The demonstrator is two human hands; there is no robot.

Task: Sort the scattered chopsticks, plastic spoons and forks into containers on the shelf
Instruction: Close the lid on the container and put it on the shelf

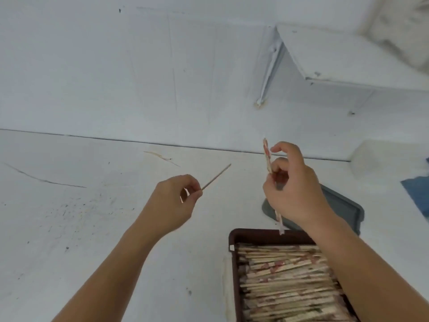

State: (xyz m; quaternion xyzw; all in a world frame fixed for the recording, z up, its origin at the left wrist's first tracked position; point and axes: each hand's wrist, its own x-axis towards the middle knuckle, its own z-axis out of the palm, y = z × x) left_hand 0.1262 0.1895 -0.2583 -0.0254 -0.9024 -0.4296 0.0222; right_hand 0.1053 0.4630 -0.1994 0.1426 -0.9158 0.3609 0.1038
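My left hand (176,201) pinched a bare wooden stick (216,176). My right hand (292,189) gripped a wrapped chopstick (267,156) (near upright) above the brown tray (233,238) of wrapped chopsticks.

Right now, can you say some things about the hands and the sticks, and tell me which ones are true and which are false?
1. The left hand pinches a thin bare stick. True.
2. The right hand holds nothing. False: it holds a paper-wrapped chopstick.
3. The brown tray is packed with wrapped chopsticks. True.
4. The grey tray sits nearer to the person than the brown tray. False: it lies beyond the brown tray, partly hidden by the right hand.
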